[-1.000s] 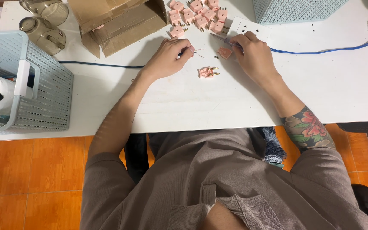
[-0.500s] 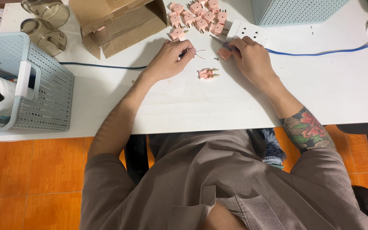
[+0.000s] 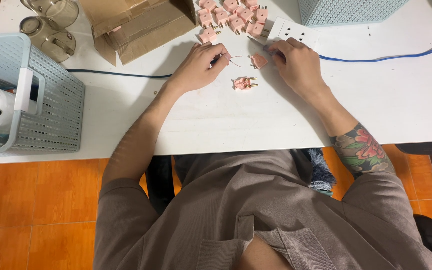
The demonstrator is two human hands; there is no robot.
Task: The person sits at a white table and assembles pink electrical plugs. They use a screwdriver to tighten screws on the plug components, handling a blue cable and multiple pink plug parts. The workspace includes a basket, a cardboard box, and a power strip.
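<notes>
My main worry was the thin wire (image 3: 234, 61): the left hand (image 3: 200, 66) pinched it between thumb and forefinger with only a short end showing, and I judged that a small slip or a tug would pull it free or bend the bare tip. The fingers of that hand were curled nearly shut, the thumb pressed to the forefinger on the wire, the rest folded against the white table (image 3: 386, 105).

The right hand (image 3: 296, 65) lay just beside it, fingers bent and close together, their tips at a small pink plug piece (image 3: 259, 60). I could not tell whether they gripped it or only steadied it, as the fingertips hid the contact. If the hold was loose, I judged the piece could skid on the smooth table when the wire was pushed at it.

An opened pink plug (image 3: 244, 83) with two brass pins lay apart, nearer the body, between the two hands; a forearm sweep could knock it off. The pile of pink plugs (image 3: 228, 12) sat beyond the hands, next to a white socket strip (image 3: 292, 32) with a blue cable (image 3: 376, 59), which ran close to the right wrist and could snag. A cardboard box (image 3: 136, 22) and a pale basket (image 3: 41, 100) stood to the left.
</notes>
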